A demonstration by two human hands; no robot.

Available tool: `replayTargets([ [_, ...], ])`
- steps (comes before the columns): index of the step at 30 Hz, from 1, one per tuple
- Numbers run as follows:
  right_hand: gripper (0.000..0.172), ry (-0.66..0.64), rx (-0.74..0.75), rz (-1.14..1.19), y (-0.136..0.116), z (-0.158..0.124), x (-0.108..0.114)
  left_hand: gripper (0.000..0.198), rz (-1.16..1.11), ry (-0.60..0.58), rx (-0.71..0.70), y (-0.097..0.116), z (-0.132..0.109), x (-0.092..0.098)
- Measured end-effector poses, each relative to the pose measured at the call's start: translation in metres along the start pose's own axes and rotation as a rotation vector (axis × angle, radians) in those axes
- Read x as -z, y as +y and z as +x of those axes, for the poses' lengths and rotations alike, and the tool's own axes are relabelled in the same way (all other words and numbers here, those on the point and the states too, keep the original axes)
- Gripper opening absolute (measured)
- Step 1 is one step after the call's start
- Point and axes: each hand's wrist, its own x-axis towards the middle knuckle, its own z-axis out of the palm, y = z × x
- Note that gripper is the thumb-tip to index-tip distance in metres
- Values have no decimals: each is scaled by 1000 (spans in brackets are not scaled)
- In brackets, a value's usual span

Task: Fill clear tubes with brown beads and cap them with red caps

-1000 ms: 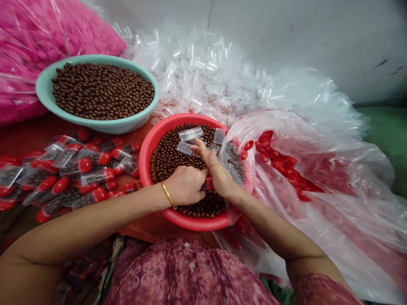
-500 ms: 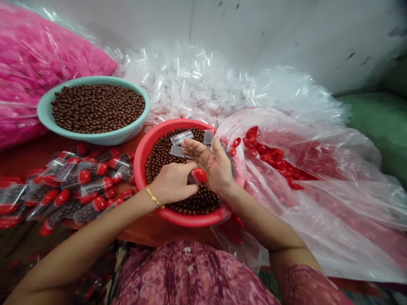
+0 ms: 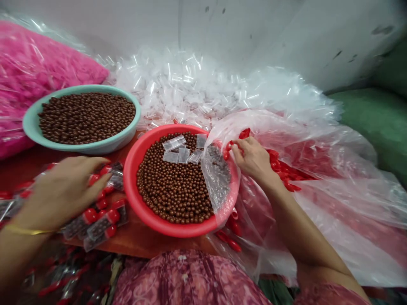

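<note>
A red bowl (image 3: 136, 203) of small brown balls sits in front of me, with a few empty clear tubes (image 3: 178, 149) lying on the balls. My left hand (image 3: 62, 190) hovers over a heap of filled red-capped tubes (image 3: 104, 218) left of the bowl, fingers stretched loosely and blurred by motion. My right hand (image 3: 251, 157) reaches into a clear plastic bag (image 3: 318, 169) of red caps (image 3: 280, 167) at the right, with its fingers pinched on a red cap at the bag's mouth.
A teal bowl (image 3: 34, 127) of brown balls stands at the back left. Behind it lies a pink-filled bag (image 3: 34, 72). A large heap of empty clear tubes (image 3: 197, 89) fills the back. A green sack (image 3: 378, 123) is at the far right.
The hands have parted. My left hand carried the capped tube from over the red bowl to the heap at the left. My right hand moved right into the bag of caps.
</note>
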Motion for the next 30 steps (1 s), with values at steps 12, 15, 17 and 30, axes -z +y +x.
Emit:
replayTargets([
  [12, 41, -221, -332, -97, -19, 2, -2, 30, 70, -233, -410, 113, 104, -53],
  [15, 41, -162, -348, 26, -7, -10, -3, 27, 152, -308, -532, 111, 101, -42],
  [17, 39, -94, -325, 193, 3, -18, -6, 28, 207, -360, -600, 113, 93, -33],
  [30, 20, 12, -245, 1088, -20, -39, 7, 20, -574, -645, -410, 164, 88, -74],
])
